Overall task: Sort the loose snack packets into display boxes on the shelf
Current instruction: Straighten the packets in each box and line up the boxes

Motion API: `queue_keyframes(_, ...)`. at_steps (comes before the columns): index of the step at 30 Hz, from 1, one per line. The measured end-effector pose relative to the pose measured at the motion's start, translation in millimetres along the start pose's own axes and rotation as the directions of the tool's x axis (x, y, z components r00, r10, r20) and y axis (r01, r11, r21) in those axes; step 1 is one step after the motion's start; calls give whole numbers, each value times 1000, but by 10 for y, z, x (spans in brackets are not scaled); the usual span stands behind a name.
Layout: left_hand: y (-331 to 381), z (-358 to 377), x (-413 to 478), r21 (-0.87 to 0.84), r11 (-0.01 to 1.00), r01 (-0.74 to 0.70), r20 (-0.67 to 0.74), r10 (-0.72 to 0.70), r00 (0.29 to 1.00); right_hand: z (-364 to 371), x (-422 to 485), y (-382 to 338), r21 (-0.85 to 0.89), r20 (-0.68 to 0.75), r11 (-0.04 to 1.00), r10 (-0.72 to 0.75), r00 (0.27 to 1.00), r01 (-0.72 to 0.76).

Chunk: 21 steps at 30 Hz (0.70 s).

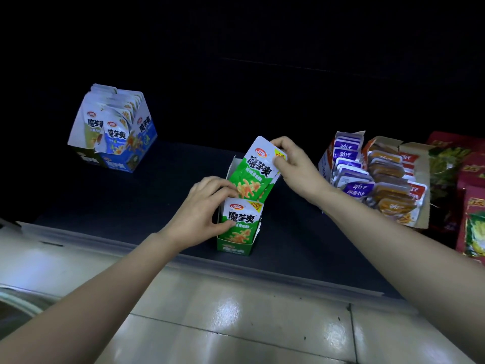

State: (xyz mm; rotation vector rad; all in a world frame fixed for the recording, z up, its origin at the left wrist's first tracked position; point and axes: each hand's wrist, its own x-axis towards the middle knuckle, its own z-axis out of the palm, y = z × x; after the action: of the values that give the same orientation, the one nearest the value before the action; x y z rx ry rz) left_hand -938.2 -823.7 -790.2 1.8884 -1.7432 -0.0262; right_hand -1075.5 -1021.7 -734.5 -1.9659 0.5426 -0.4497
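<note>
A narrow green display box point(233, 248) stands on the dark shelf near its front edge. A green-and-white snack packet point(240, 224) stands upright at the box's front. My left hand point(207, 206) grips that front packet by its top left corner. Behind it, my right hand point(294, 164) pinches the top right corner of a bunch of green packets point(253, 177), tilted and half lowered into the box. The box's white back flap point(234, 164) shows behind them.
A blue-and-white display box point(115, 132) full of packets sits at the back left of the shelf. Open boxes of purple point(343, 164) and orange packets point(391, 179) stand right of my right hand, with red bags point(469, 206) beyond. Tiled floor lies below the shelf edge point(262, 269).
</note>
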Motion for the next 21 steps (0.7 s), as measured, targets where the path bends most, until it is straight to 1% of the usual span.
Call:
queue_keyframes(3, -11, 5, 14, -26, 1000, 8, 13, -8, 1000, 111, 12, -30, -108, 44, 992, -61, 997, 65)
queue_keyframes(5, -13, 9, 16, -6, 1000, 7, 0, -7, 1000, 83, 35, -57, -176, 20, 976, -125, 992, 126)
queue_keyframes(7, -4, 15, 9, 21, 1000, 4, -20, -4, 1000, -18, 75, -103, -210, -19, 957, -211, 977, 202)
queue_keyframes(10, 14, 19, -6, 42, 999, 3, -54, -1, 999, -48, 100, -174, -267, 8, 918, -302, 953, 293)
queue_keyframes(12, 20, 20, -15, 37, 999, 14, -74, -11, 997, 51, 87, -175, -306, 74, 905, -286, 955, 294)
queue_keyframes(14, 25, 21, -38, 19, 1000, 25, -69, -24, 997, 142, 79, -127, -333, 126, 905, -236, 963, 266)
queue_keyframes(16, 30, 23, -59, -4, 1000, 29, -58, -29, 998, 155, 67, -112, -333, 137, 911, -211, 968, 245)
queue_keyframes(18, 23, 22, -66, -4, 1000, 31, -62, -31, 998, 119, 65, -137, -302, 140, 924, -201, 970, 235)
queue_keyframes(21, 3, 26, -39, 29, 999, 26, -54, -24, 998, 80, 39, -161, -175, 172, 967, -154, 973, 184)
